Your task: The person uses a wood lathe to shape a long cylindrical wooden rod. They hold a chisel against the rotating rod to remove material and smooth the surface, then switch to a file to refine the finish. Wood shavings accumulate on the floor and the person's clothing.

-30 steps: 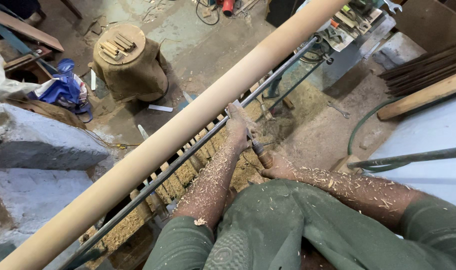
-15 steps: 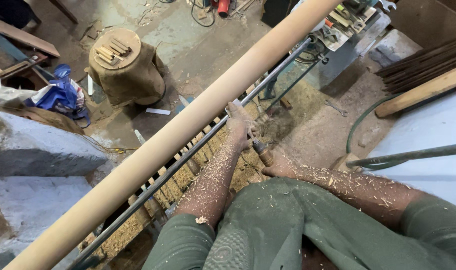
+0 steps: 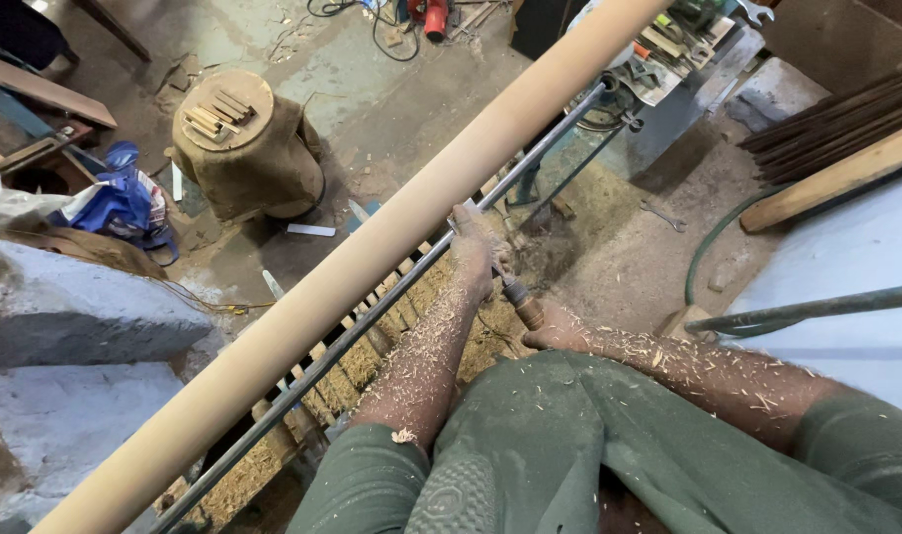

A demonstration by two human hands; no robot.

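This is a woodturning workshop, rough and well used. A long pale wooden pole [image 3: 352, 267] runs diagonally across the view, mounted above a metal rail [image 3: 391, 297] like the bed of a lathe. Wood shavings [image 3: 569, 213] lie thick on the concrete floor [image 3: 372, 89] beneath it and cling to the person's forearms. A stump wrapped in sacking [image 3: 243, 148] carries small wooden blocks on top. Power tools and cables [image 3: 421, 15] lie on the floor at the far side, a spanner [image 3: 663, 216] lies in the dust, and timber planks [image 3: 836, 178] are stacked at the right.
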